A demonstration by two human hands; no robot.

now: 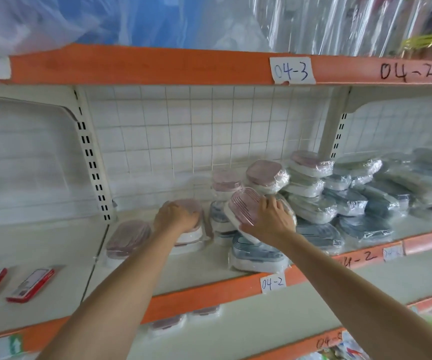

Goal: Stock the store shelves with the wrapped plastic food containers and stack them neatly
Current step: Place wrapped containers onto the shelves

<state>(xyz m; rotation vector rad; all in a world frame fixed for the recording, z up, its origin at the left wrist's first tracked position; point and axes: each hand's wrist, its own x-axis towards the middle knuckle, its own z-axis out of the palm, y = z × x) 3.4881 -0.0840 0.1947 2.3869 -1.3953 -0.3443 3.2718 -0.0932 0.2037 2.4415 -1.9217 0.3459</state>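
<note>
R hand [268, 219], centre-right of frame, is gripping a pink-lidded container [246, 207], fingers curled over its far-right end and thumb along the near edge. Container is tilting, long axis running from lower right up to upper left, its raised end pointing toward the L hand. It's leaning on the blue-lidded stack [256, 252] just below it.

L hand [177, 215], centre of frame, is resting palm-down on top of another pink-lidded container [191, 231], fingers bent over its lid; looks like a light hold, can't tell if it's a firm grip. That one is sitting flat on the shelf [61, 245], topping a short stack.

Judgement: the L stack lies left of and slightly below the R hand's container, near it, so the next move is prob. a short leftward carry w/ levelling. The L hand is covering the landing spot and would need to clear first.
</note>
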